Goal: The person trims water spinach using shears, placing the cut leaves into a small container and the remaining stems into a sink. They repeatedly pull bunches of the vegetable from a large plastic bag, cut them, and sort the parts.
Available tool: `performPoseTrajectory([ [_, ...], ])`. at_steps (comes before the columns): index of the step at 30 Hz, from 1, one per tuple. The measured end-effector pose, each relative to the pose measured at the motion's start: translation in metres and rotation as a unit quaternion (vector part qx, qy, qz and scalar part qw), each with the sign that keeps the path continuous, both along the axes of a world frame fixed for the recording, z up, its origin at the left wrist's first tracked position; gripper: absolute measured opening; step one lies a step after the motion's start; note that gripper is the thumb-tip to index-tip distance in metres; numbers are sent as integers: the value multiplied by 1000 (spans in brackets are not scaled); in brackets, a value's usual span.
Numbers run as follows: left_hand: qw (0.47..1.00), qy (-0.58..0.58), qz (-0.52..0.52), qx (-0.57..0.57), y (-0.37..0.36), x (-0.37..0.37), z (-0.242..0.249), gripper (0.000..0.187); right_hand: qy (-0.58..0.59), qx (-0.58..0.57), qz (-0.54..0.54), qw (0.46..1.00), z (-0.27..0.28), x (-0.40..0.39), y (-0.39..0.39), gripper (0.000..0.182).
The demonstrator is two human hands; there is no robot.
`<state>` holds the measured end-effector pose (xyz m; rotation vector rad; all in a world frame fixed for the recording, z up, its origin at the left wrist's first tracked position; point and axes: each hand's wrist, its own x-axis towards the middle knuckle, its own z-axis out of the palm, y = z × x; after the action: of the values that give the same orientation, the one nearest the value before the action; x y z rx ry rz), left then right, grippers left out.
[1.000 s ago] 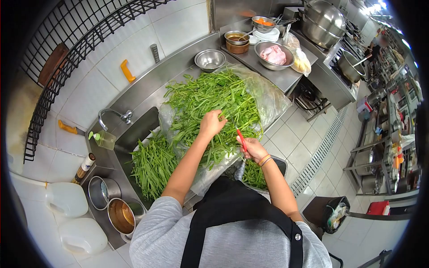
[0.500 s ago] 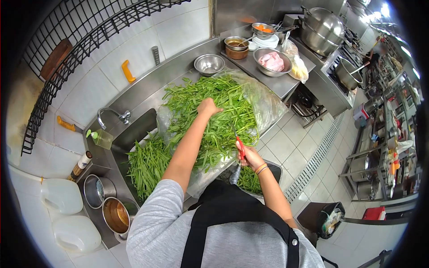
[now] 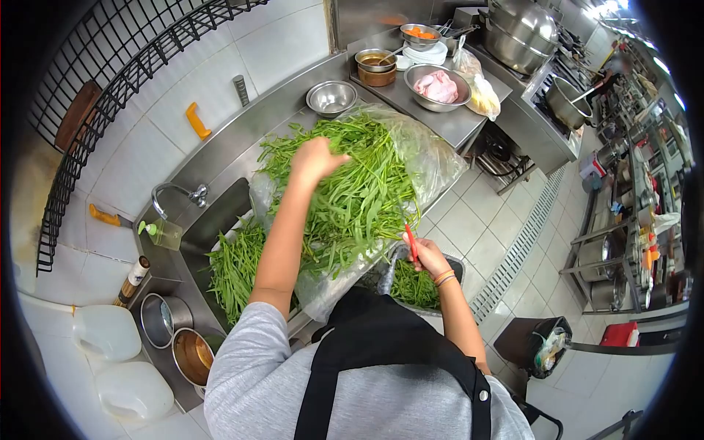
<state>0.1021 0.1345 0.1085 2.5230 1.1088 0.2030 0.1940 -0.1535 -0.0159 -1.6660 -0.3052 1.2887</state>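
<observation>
A big heap of leafy green stems [image 3: 359,183] lies on a clear plastic bag [image 3: 433,158] across the steel counter. Over the upper part of the heap is my left hand [image 3: 317,159], its thumb pointing right; whether stems are in its fingers cannot be made out. My right hand [image 3: 425,254] is closed around a red-handled tool [image 3: 411,242] at the heap's lower right edge; its blade is hard to see against the greens. Cut greens [image 3: 414,284] fill a container below my right hand. More long greens [image 3: 238,271] lie at the sink on the left.
The sink [image 3: 216,213] has a tap [image 3: 176,196] and a soap bottle [image 3: 167,235]. Steel bowls [image 3: 331,98] and a bowl of raw meat [image 3: 438,88] stand at the back. A bin [image 3: 532,345] is at the right. A person [image 3: 620,64] is far off.
My left hand has moved up and left over the heap. My right hand has shifted slightly right and down with the red-handled tool. The camera view has shifted a little.
</observation>
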Motion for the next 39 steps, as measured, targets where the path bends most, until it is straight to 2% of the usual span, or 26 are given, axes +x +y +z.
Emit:
performPoseTrajectory([
  [1, 999, -5, 34, 38, 5, -9, 2, 50, -30, -1, -8, 1000, 5, 0, 2, 44],
  [2, 998, -5, 35, 54, 10, -16, 4, 39, -62, -2, -15, 998, 7, 0, 4, 44],
  [3, 998, -5, 37, 54, 12, -16, 1, 39, -61, -2, -13, 998, 3, 1, 9, 44],
  [6, 995, -89, -20, 46, 14, -9, -36, 28, -114, 72, -4, 991, -10, 2, 25, 44],
  [7, 990, -133, 2, 36, 4, -4, -48, 31, -115, 73, -1, 991, -7, 2, 29, 44],
  [9, 995, -85, 26, -52, -8, 2, -63, 42, -53, -14, 17, 998, -1, 2, 34, 45],
  [10, 994, -101, 12, -44, -10, 4, -76, 44, -55, -26, -38, 997, -4, 0, 35, 49],
  [11, 992, -118, -3, -35, -12, 7, -91, 45, -56, -23, -38, 997, -6, 0, 32, 49],
  [12, 989, -138, 40, -29, -16, 16, -108, 44, -38, 1, -63, 997, -3, 0, 28, 49],
  [13, 989, -131, 39, -50, -20, 22, -110, 48, -20, 23, -88, 996, -1, 0, 24, 49],
  [16, 986, -134, 76, -65, -38, 45, -115, 56, -49, 5, -43, 998, -2, -5, 15, 46],
  [19, 985, -97, 105, -97, -44, 64, -123, 56, -67, 15, -18, 997, -4, -7, 11, 44],
  [21, 983, -117, 111, -85, -31, 68, -141, 54, -67, 22, -21, 997, -4, -8, 4, 43],
  [23, 955, -220, 93, -178, -9, 65, -148, 39, -60, 38, -38, 997, -7, -5, -6, 48],
  [24, 934, -267, 125, -201, -20, 54, -114, 35, -58, 49, -50, 996, -7, -4, -13, 47],
  [25, 919, -297, 110, -237, -7, 52, -117, 30, -55, 59, -62, 995, -6, -5, -19, 46],
  [27, 888, -287, 64, -354, -8, 36, -70, 29, -50, 56, -78, 994, -3, -7, -26, 44],
  [32, 851, -325, 48, -410, -21, 20, -21, 26, -35, 78, -100, 991, -5, -8, -34, 41],
  [34, 840, -335, 36, -426, -33, 13, -14, 23, -37, 86, -103, 990, -10, -7, -39, 40],
  [37, 868, -314, 26, -383, -81, 9, -23, 23, -97, 111, -121, 982, -32, 5, -63, 32],
  [39, 834, -401, -82, -371, -131, 10, -58, 27, -176, 142, -169, 959, -41, 13, -85, 31],
])
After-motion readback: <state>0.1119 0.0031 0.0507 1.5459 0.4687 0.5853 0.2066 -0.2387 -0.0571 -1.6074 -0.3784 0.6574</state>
